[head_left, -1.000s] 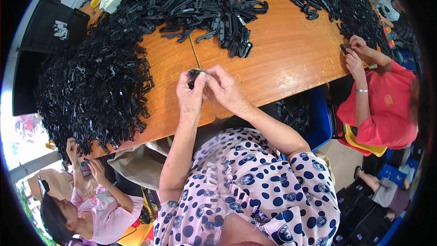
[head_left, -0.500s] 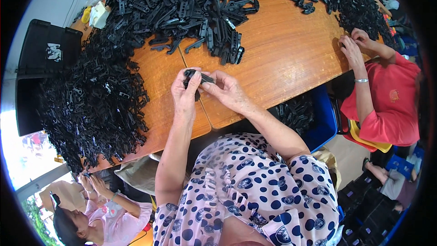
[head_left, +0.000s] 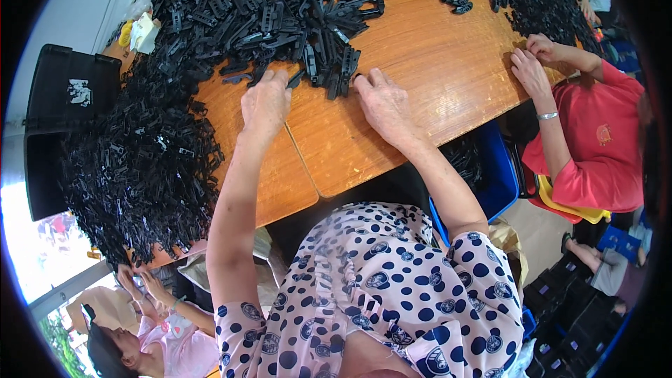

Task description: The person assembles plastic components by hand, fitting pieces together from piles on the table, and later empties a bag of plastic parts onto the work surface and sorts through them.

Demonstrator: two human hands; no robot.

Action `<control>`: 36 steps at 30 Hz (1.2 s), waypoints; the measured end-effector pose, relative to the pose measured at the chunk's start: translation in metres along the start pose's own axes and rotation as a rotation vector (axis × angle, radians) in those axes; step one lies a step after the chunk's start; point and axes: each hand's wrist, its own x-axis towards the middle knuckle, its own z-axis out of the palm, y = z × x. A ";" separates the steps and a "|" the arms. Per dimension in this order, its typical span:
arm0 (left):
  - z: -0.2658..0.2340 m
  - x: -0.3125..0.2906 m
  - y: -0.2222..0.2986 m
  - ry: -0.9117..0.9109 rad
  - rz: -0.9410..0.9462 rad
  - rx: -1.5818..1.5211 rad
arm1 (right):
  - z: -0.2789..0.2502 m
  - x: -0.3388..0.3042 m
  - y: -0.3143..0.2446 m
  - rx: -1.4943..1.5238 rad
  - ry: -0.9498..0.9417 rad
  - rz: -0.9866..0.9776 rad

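My left hand [head_left: 267, 101] reaches to the near edge of a big heap of black plastic clip-like parts [head_left: 245, 14]. Its fingers are bent and close together, and their tips are hidden from me. A loose black part lies right beside them. To the right, my right hand [head_left: 385, 103] is over the wooden table [head_left: 434, 49], just off the heap's right end. Its fingers curl down, with a bit of black plastic part showing at the tips. The two hands are well apart.
Smaller black pieces are heaped at the left [head_left: 140, 175], by a black bin [head_left: 66, 98]. A blue crate [head_left: 493, 182] with black parts stands below the table at right. Co-workers in red [head_left: 588, 140] and pink [head_left: 178, 343] sit on either side.
My hands were together, holding a black plastic part over the table seam. They have now separated and moved forward, left to the heap's edge and right beside its end.
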 end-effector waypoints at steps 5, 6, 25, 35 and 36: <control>-0.006 -0.037 -0.013 -0.154 -0.368 -0.717 | -0.009 -0.008 -0.001 0.154 0.060 0.136; -0.006 -0.044 -0.016 -0.206 -0.452 -1.232 | -0.016 -0.011 -0.007 0.433 0.022 0.117; -0.025 -0.100 -0.013 -0.394 -0.339 -1.737 | -0.005 -0.023 -0.083 0.622 -0.066 -0.293; 0.005 -0.124 0.031 0.243 -0.473 -1.667 | 0.011 -0.026 -0.111 0.844 0.069 -0.099; 0.009 -0.126 0.030 0.331 -0.457 -1.690 | 0.014 -0.027 -0.116 0.851 0.058 -0.111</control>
